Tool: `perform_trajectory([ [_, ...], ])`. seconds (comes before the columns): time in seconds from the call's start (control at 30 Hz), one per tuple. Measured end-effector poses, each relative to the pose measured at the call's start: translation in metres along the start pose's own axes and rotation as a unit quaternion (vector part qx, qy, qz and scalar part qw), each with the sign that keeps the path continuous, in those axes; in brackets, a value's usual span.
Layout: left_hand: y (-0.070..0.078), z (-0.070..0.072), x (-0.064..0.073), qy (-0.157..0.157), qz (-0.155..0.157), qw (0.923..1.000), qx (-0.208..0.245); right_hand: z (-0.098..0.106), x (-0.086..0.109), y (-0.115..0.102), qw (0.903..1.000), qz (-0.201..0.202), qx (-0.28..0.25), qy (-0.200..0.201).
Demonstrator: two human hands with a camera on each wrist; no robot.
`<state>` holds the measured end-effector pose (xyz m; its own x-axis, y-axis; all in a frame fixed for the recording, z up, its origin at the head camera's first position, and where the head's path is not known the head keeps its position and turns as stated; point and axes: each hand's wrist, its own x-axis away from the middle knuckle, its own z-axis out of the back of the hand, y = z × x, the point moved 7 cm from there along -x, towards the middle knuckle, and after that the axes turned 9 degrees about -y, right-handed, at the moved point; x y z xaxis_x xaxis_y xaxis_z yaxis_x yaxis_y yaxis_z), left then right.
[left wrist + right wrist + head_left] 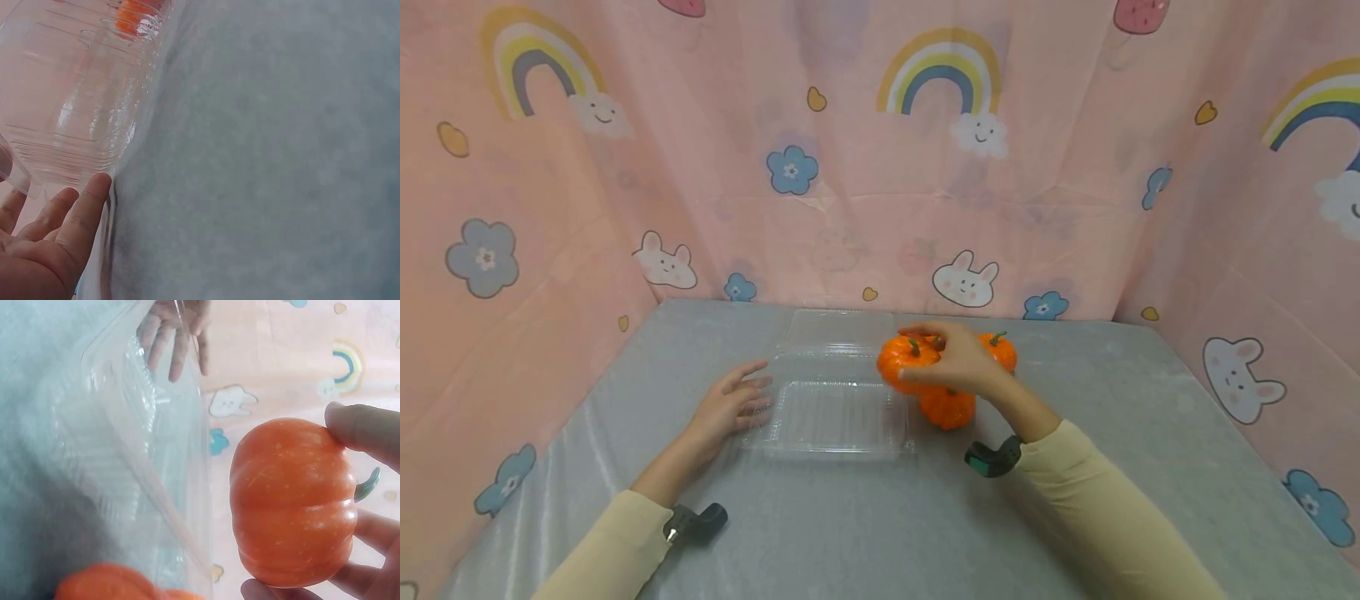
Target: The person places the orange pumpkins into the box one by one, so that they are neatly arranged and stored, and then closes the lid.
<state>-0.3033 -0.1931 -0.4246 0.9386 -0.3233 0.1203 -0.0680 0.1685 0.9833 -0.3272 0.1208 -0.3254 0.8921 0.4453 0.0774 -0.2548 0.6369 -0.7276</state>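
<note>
My right hand (964,360) grips a small orange toy pumpkin (294,503) with a green stem, thumb on one side and fingers on the other. It is held up near the right edge of a clear plastic clamshell box (842,419). The box lies with its lid (837,331) folded back toward the far side. At the box's left end is my left hand (724,414), its fingers extended and slightly spread; in the left wrist view the fingertips are right at the box's ribbed wall.
A second pumpkin (947,411) sits just right of the box, below the held one in the head view. Behind my right hand another pumpkin (1003,353) shows partly. A pink printed curtain (850,208) stands around the grey table cover (850,525).
</note>
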Motion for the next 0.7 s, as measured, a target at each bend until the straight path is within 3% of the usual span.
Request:
perform_trajectory([
  [0.7,-0.001,0.000,0.000,0.003,-0.001,1.0000,0.004,-0.049,-0.032,-0.035,0.9961,0.082,-0.001,-0.032],
])
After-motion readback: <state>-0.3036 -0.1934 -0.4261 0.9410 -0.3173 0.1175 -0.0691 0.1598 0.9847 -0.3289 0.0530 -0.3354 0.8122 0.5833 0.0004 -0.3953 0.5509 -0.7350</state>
